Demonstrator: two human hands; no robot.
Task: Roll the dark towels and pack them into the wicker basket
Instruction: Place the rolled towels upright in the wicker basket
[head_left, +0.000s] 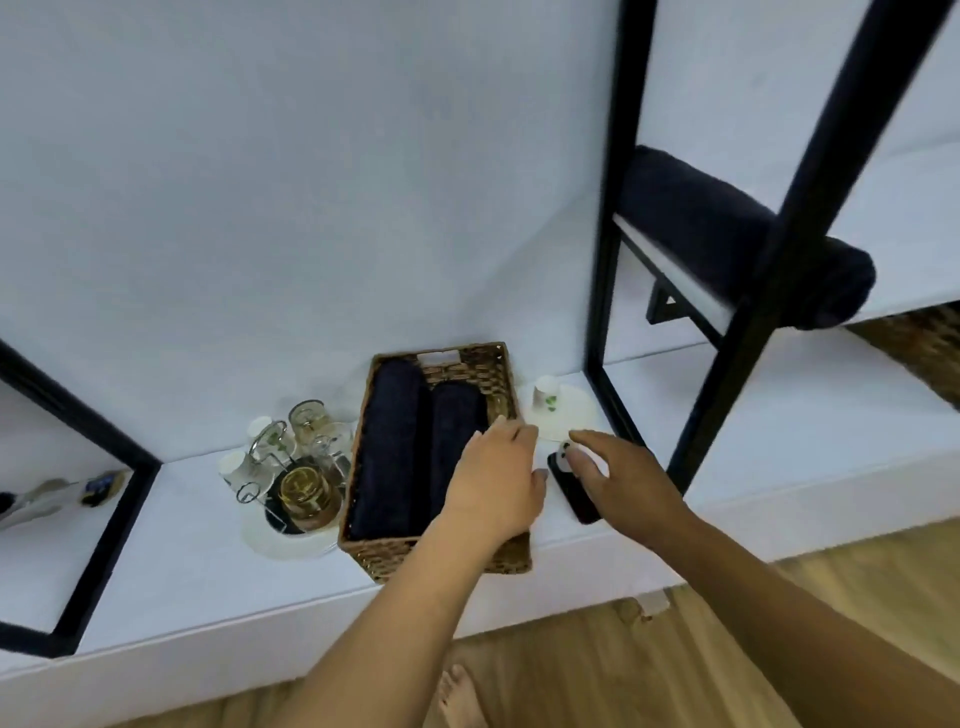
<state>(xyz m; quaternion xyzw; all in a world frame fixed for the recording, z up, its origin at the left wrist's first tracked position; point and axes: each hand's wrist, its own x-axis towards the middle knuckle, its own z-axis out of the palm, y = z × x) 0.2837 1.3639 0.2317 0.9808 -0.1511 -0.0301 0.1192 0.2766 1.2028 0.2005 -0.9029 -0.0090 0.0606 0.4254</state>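
Nearest, in front of the wicker basket (384, 558), a bare foot (457, 696) stands on wooden floor. The left hand (493, 483) lies over the basket's right side, back up, fingers straight and close together, holding nothing. Just right of the basket, the right hand (618, 478) hovers over a dark phone (576, 499), fingers spread and empty; whether they touch it, I cannot tell.

Inside the basket, two rolled dark towels (387, 452) lie lengthwise side by side, filling its left and middle. A third rolled towel (717, 234) waits on a shelf above and right of the basket, behind a black frame (608, 260).

The right-hand gap likely takes that roll. Carry it with both hands so it stays tight, lay it parallel to the others with the loose edge down, then press it in gently.
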